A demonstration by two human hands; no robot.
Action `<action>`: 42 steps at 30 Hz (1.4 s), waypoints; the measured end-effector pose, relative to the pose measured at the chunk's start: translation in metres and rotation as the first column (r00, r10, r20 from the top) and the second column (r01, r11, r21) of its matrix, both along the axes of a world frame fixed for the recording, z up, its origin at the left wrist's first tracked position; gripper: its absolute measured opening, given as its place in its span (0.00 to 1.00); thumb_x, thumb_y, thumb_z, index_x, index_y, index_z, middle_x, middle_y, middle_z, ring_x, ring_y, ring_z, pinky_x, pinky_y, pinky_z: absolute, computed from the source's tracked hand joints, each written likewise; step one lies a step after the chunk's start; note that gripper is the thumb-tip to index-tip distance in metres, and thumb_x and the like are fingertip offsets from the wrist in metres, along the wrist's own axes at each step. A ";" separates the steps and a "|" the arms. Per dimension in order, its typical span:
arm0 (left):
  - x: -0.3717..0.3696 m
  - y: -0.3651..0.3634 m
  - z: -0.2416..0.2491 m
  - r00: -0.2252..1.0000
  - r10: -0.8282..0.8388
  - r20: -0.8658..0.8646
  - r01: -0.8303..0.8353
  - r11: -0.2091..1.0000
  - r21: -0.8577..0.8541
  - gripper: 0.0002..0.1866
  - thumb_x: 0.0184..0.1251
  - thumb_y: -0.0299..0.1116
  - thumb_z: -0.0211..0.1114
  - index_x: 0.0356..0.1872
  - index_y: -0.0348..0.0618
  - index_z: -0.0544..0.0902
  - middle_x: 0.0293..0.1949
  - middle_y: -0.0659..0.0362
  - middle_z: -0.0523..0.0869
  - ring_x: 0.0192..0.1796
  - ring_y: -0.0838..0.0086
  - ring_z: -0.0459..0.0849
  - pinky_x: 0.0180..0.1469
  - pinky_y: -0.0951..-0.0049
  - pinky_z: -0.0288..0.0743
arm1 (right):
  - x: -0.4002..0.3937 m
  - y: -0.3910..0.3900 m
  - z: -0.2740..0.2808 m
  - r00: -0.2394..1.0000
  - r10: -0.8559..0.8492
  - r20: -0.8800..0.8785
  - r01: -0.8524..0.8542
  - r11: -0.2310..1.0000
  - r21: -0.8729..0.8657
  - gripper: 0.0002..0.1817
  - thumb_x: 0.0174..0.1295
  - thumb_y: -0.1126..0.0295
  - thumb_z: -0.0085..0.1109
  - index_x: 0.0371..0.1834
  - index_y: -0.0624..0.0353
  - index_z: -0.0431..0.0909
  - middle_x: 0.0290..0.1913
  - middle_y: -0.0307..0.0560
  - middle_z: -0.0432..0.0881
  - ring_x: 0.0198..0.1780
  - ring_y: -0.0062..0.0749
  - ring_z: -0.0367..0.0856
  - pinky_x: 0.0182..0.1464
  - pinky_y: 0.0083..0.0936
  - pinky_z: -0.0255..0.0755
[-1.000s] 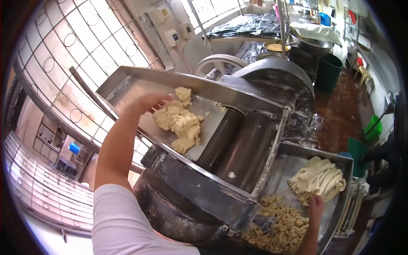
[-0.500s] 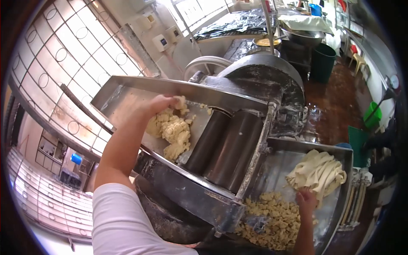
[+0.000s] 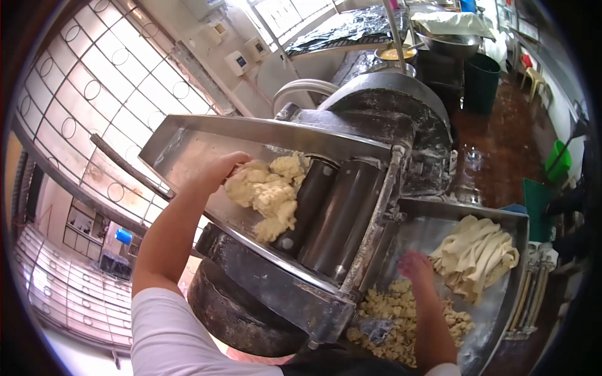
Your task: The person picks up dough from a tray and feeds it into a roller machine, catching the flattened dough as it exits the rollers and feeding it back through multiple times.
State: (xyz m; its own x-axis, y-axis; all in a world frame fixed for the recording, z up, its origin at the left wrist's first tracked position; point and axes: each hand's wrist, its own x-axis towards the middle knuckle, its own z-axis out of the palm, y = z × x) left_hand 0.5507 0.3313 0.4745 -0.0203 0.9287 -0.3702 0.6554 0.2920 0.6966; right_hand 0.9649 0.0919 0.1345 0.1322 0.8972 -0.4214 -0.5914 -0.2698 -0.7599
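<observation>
My left hand presses against the left side of a lumpy mass of pale dough, its fingers curled on it and partly hidden. The dough lies in the upper metal tray of a dough roller machine, against the dark steel rollers. Over the lower metal tray, my right hand hovers with fingers apart and nothing seen in them, slightly blurred. Below it are loose dough crumbs with a crumpled piece of clear plastic among them. To its right sits a folded heap of smooth dough.
A rounded metal guard and a wheel stand behind the rollers. A barred window is at the left. Farther back are a dark green bin and a metal bowl. A bright green bucket stands on the wet floor.
My left hand has pushed the dough right, up to the rollers, and lies lower against it. My right hand has moved up and left, away from the folded dough.
</observation>
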 end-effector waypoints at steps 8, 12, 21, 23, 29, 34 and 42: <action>0.112 -0.010 0.002 0.966 -0.215 -0.142 0.240 0.951 0.196 0.21 0.59 0.42 0.69 0.48 0.38 0.83 0.37 0.60 0.85 0.40 0.78 0.80 0.44 0.76 0.73 | -0.056 0.088 0.031 0.886 0.210 -0.413 -0.216 0.976 0.033 0.36 0.67 0.39 0.43 0.63 0.60 0.69 0.54 0.50 0.79 0.47 0.36 0.78 0.49 0.34 0.70; 0.136 0.001 -0.013 0.867 -0.283 -0.411 0.398 0.888 0.229 0.18 0.57 0.44 0.69 0.37 0.38 0.84 0.28 0.58 0.84 0.32 0.78 0.80 0.36 0.75 0.74 | -0.078 0.108 0.020 0.820 0.253 -0.513 -0.244 0.966 0.086 0.38 0.66 0.37 0.41 0.65 0.58 0.68 0.60 0.49 0.76 0.57 0.42 0.74 0.59 0.43 0.64; 0.143 -0.006 -0.029 0.938 -0.340 -0.060 0.340 0.880 0.330 0.07 0.63 0.31 0.63 0.34 0.38 0.79 0.32 0.64 0.81 0.38 0.82 0.76 0.44 0.78 0.70 | -0.127 0.144 0.096 0.592 0.321 -0.739 -0.138 0.944 0.300 0.22 0.71 0.53 0.45 0.55 0.57 0.77 0.47 0.47 0.84 0.42 0.38 0.85 0.46 0.38 0.81; 0.142 -0.002 -0.035 0.936 -0.352 -0.018 0.338 0.882 0.329 0.06 0.63 0.31 0.62 0.34 0.38 0.79 0.33 0.64 0.81 0.39 0.81 0.76 0.45 0.78 0.70 | -0.130 0.147 0.102 0.545 0.358 -0.758 -0.139 0.930 0.339 0.22 0.71 0.53 0.45 0.54 0.57 0.77 0.47 0.48 0.84 0.42 0.38 0.85 0.46 0.38 0.81; 0.147 -0.008 -0.045 0.933 -0.302 -0.194 0.359 0.802 0.478 0.14 0.64 0.39 0.60 0.36 0.35 0.81 0.31 0.58 0.82 0.35 0.76 0.77 0.41 0.75 0.71 | -0.131 0.133 0.109 0.397 0.395 -0.828 -0.155 0.919 0.363 0.22 0.71 0.53 0.45 0.54 0.58 0.77 0.46 0.48 0.84 0.42 0.38 0.85 0.47 0.38 0.81; 0.152 -0.015 -0.047 0.996 -0.023 -0.090 0.065 0.864 0.499 0.21 0.66 0.47 0.57 0.45 0.36 0.81 0.30 0.53 0.81 0.34 0.72 0.76 0.41 0.71 0.71 | -0.137 0.128 0.107 0.299 0.424 -0.855 -0.168 0.905 0.390 0.22 0.71 0.53 0.46 0.54 0.58 0.78 0.46 0.49 0.84 0.42 0.38 0.85 0.47 0.38 0.81; 0.136 0.000 -0.049 0.995 -0.033 -0.094 0.049 0.984 0.170 0.21 0.69 0.44 0.55 0.51 0.36 0.80 0.46 0.56 0.82 0.50 0.73 0.75 0.54 0.73 0.66 | -0.142 0.109 0.102 0.181 0.421 -0.889 -0.149 0.905 0.399 0.21 0.71 0.53 0.47 0.53 0.59 0.78 0.46 0.49 0.84 0.42 0.38 0.85 0.48 0.38 0.81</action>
